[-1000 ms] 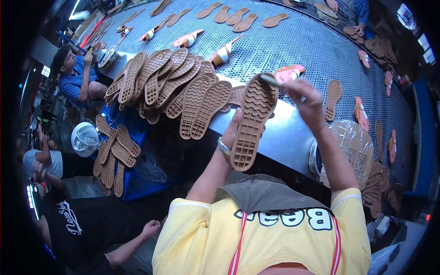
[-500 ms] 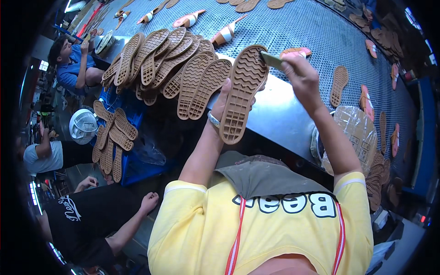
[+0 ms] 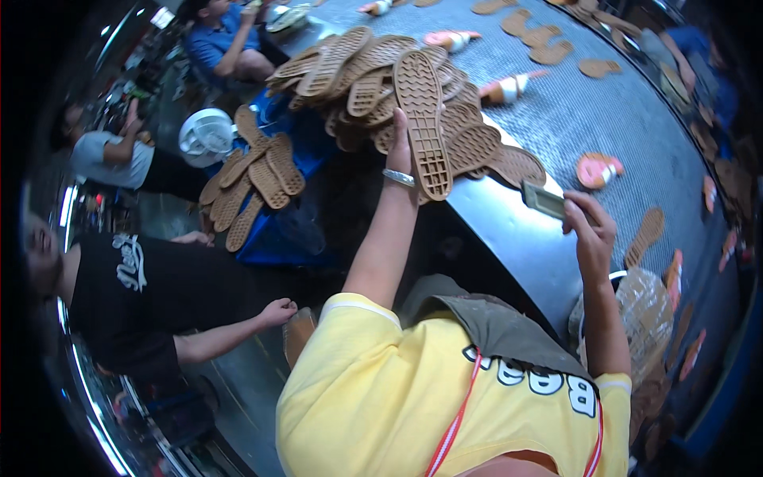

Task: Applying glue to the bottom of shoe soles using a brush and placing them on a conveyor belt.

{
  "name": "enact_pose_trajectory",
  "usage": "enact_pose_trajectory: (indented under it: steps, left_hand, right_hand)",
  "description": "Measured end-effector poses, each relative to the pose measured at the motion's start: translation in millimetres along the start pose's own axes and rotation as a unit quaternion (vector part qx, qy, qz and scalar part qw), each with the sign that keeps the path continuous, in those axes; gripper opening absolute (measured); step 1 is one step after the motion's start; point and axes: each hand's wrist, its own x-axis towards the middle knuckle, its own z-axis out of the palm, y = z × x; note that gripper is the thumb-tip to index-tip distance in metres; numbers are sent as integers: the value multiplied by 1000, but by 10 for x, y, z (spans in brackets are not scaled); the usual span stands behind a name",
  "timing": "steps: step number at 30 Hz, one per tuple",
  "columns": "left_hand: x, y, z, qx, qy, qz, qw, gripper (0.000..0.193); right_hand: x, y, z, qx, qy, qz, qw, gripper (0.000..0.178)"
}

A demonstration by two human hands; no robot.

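A brown shoe sole [image 3: 422, 119] with a wavy and gridded tread is in my left hand [image 3: 402, 149], its toe end upward and its tread facing me. My fingers are mostly behind it, with the thumb along its edge. Directly behind it lies a heap of similar soles [image 3: 373, 60] at the table's near edge. Between the fingers of my right hand [image 3: 590, 230] is a small flat grey-green tool [image 3: 545, 201], its exact kind unclear. The tool is apart from the sole, over the metal edge plate [image 3: 509, 230].
Sandals with pink insoles [image 3: 598, 170] and loose soles [image 3: 551, 52] lie on the perforated tabletop [image 3: 548, 111]. More soles sit on a blue surface [image 3: 274, 238] at left. Nearby is a person in black [image 3: 151, 294]. A plastic-wrapped container [image 3: 636, 310] stands right of my arm.
The tool has come away from the sole's toe end, and my right hand is lower and farther right. My left hand has brought the sole up in front of the heap. The view has shifted.
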Motion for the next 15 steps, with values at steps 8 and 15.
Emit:
enact_pose_trajectory:
  steps: [8,15]
  left_hand:
    - [130,642,-283,78,18,171,982,69]
    - [114,738,-134,24,25,187,982,66]
  right_hand:
    - [226,48,284,31,-92,-26,995,18]
    - [466,-149,993,56,-167,-177,968,15]
